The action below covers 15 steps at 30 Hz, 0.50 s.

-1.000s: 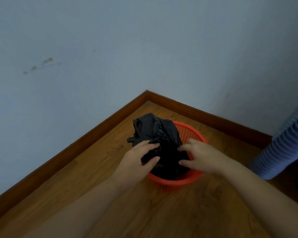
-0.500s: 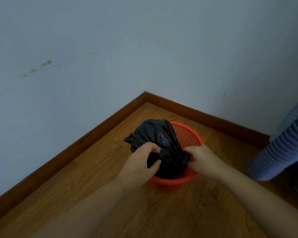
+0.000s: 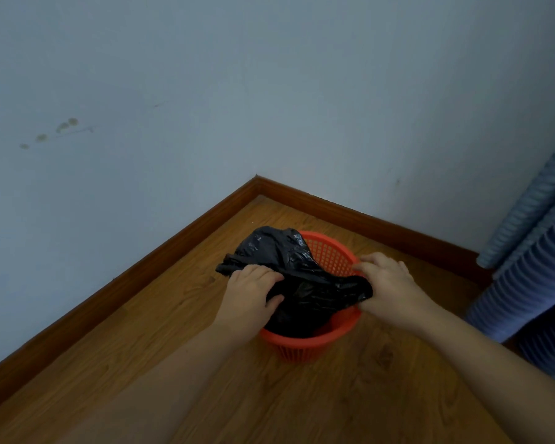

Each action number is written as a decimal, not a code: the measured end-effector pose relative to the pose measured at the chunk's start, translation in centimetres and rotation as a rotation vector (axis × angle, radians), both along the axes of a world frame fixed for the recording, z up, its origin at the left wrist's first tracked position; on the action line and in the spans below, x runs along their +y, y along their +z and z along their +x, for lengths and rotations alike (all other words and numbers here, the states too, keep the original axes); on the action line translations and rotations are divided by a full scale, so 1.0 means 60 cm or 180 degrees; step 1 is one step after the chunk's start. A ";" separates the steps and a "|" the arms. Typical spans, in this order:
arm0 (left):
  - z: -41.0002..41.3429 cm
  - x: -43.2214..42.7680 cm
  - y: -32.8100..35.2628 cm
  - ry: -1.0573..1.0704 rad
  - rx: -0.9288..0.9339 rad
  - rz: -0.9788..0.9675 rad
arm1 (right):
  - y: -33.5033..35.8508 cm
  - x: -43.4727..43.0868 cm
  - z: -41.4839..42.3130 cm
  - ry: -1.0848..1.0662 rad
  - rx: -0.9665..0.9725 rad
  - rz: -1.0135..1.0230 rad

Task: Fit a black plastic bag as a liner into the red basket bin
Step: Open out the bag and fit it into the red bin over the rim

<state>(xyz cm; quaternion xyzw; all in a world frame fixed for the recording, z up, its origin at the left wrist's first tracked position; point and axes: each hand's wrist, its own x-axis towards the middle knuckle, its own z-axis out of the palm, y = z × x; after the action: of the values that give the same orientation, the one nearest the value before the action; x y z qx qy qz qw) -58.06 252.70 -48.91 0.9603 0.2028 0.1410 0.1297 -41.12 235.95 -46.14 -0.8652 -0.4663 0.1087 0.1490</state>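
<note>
Bag [image 3: 305,283] edge stretched between both hands [image 3: 250,293] [image 3: 388,283] above bin [image 3: 305,342] rim

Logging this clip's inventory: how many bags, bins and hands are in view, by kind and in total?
black plastic bag: 1
red basket bin: 1
hands: 2 (left hand, right hand, both gripping the bag)
Total: 4

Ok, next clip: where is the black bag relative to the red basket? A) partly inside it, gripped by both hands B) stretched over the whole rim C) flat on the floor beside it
A: the black bag dips into the red basket, the left hand and right hand gripping it; far mesh wall uncovered.
</note>
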 end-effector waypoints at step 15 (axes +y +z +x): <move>-0.038 -0.026 0.023 -0.0303 -0.0522 -0.0758 | -0.023 0.022 -0.026 0.1231 -0.0780 0.0376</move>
<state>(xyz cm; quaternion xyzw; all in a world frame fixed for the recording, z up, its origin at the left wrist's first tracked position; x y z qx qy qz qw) -60.36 251.16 -47.50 0.9319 0.1610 0.1876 0.2654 -42.69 237.25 -47.50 -0.7563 -0.6435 0.0018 0.1181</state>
